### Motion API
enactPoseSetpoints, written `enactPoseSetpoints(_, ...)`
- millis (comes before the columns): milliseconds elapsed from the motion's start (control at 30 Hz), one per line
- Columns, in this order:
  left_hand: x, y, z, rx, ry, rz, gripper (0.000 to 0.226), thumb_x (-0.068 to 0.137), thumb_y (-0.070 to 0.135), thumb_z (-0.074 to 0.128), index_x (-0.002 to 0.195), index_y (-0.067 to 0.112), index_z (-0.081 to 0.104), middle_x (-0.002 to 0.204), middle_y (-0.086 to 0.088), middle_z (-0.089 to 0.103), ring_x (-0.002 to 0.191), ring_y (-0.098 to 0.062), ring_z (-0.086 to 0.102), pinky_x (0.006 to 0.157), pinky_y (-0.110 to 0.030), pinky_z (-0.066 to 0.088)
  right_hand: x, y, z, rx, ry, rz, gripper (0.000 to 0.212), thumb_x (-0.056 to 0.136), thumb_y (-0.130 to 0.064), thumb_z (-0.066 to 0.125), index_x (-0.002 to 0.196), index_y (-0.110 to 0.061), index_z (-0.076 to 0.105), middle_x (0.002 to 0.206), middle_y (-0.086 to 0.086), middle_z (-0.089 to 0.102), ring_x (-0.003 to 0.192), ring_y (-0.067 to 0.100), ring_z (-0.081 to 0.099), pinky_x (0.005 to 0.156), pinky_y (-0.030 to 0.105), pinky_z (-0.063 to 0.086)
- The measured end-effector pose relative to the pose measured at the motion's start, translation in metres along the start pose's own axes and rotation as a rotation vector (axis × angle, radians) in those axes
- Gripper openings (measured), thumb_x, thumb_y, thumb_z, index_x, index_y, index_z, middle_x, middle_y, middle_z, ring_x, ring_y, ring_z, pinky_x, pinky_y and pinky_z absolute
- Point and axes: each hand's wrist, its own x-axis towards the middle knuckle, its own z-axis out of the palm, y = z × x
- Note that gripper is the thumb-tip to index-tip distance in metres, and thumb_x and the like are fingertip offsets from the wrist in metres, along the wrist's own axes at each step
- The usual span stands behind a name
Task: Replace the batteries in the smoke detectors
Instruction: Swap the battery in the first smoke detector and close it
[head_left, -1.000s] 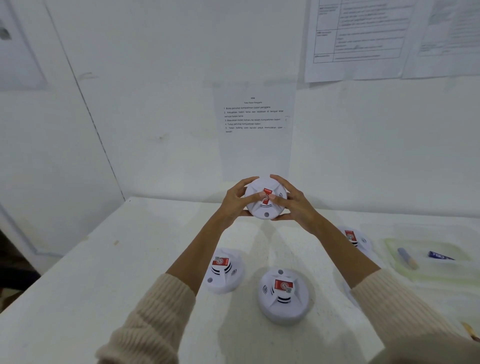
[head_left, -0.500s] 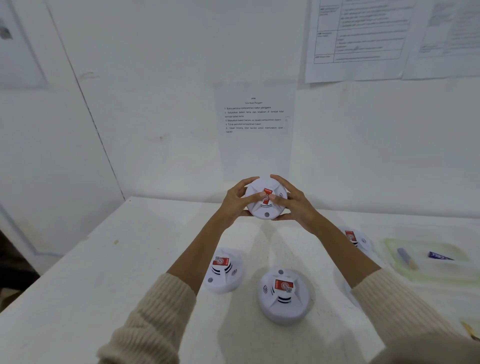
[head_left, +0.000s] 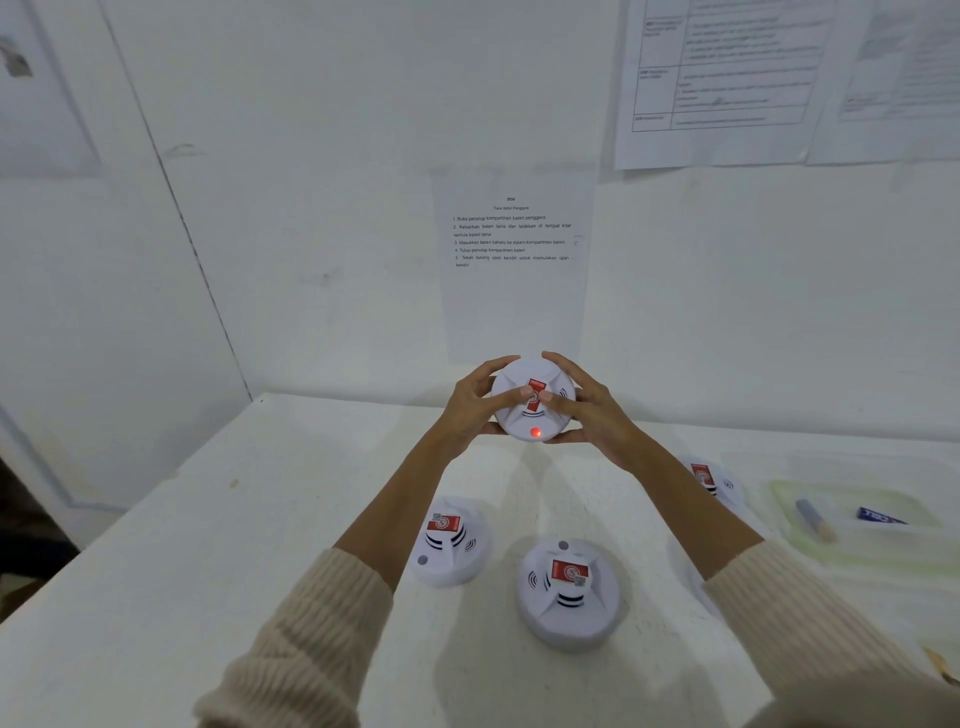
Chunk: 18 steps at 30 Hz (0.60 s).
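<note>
Left hand (head_left: 470, 410) and right hand (head_left: 597, 415) curl round the rim of the smoke detector (head_left: 524, 415), thumbs (head_left: 506, 397) meeting on its red-labelled centre, and a red light (head_left: 535, 432) glows near the lower edge. The danger, I'd say: this is a fingertip hold in mid-air, so a harder thumb push could tip the disc out and drop it onto two more detectors (head_left: 569, 592) below. It sits squarely between both palms, face towards the camera, well above the tabletop (head_left: 208, 545)
</note>
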Motion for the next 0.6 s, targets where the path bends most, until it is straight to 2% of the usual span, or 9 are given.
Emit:
enactPoseSetpoints(133,0.0003,0.0010,-0.0013,0.000,0.003,-0.003,0.042,0.086,0.013,0.064,0.124,0.022,0.049,0.122,-0.003,0.056,0.108,-0.023,0.057,0.073,-0.028,0.057,-0.0004,-0.0017,0.0012,0.010,-0.001,0.000,0.049,0.091,-0.016,0.054,0.135,-0.029,0.036,0.134,0.001,0.044,0.118,0.024,0.049,0.081,0.037,0.054)
enactPoseSetpoints(300,0.0000,0.0017,-0.0026,0.001,-0.003,0.010,0.040,0.087,0.012,0.062,0.123,0.022,0.048,0.120,-0.001,0.056,0.107,-0.022,0.057,0.071,-0.025,0.057,0.0003,-0.0029,0.0028,-0.011,0.004,-0.004,0.051,0.092,-0.015,0.053,0.138,-0.026,0.035,0.139,0.004,0.042,0.122,0.027,0.047,0.086,0.042,0.052)
enactPoseSetpoints(600,-0.0013,0.0042,-0.0050,0.018,0.002,-0.001,0.040,0.087,0.014,0.062,0.124,0.022,0.048,0.123,-0.003,0.056,0.108,-0.023,0.056,0.073,-0.028,0.057,-0.0017,-0.0053,0.0044,-0.019,-0.002,0.012,0.052,0.092,-0.017,0.053,0.140,-0.026,0.034,0.141,0.007,0.042,0.122,0.030,0.047,0.092,0.051,0.050)
